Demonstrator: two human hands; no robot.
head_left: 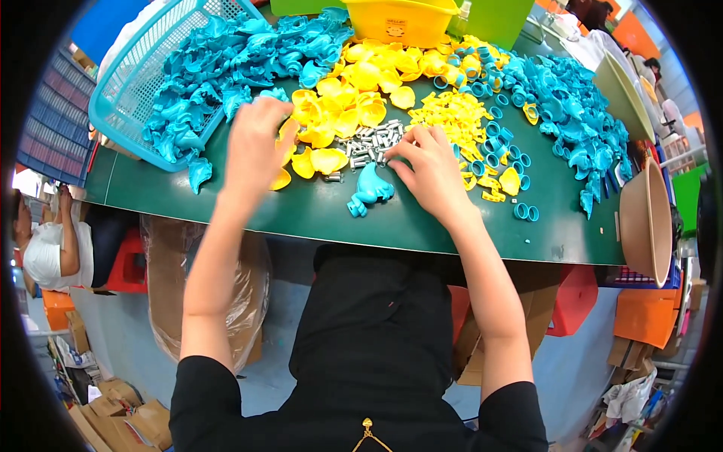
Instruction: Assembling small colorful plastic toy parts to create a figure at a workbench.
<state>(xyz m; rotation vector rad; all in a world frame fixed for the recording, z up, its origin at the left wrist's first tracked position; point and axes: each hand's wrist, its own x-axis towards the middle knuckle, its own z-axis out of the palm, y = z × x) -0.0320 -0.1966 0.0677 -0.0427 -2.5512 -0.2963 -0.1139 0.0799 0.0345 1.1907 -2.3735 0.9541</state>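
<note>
My left hand (256, 143), blurred by motion, is over the left of the table, between the heap of blue plastic parts (256, 53) and the yellow cupped shells (350, 105). Whether it holds anything cannot be made out. My right hand (431, 169) is low over the right edge of a small pile of silver metal cylinders (369, 143). Its thumb and index finger come close together there; anything between them is hidden. Just left of that hand, a curved blue plastic piece (370, 188) lies alone on the green table (301, 215), near the front edge.
Small yellow parts (452, 117) and blue rings (493, 147) spread to the right, beside another blue heap (572, 113). A blue basket (124, 124) lies tipped at the left. A yellow bin (403, 19) stands behind; a tan basin (646, 222) is at the right edge.
</note>
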